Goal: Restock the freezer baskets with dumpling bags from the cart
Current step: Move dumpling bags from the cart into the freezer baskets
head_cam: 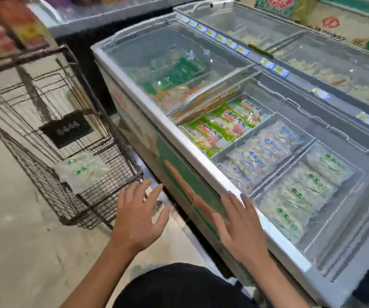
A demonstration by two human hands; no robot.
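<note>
Nothing was gripped; both hands were bare and spread. Beyond the left hand [134,218], the dark wire cart [103,196] held clear dumpling bags [83,171] with green lettering. Just past the right hand [239,227], the silver-rimmed freezer [201,156] showed clear bags with green print [301,196], then blue-printed bags [261,156], then bright green bags with red-and-white labels [221,127]. The freezer's front panel [185,187] was green with orange.

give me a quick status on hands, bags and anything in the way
Left hand and right hand open, holding nothing. Green-print dumpling bags left in cart; matching basket part filled. Freezer lid slid back, nothing blocking.
</note>
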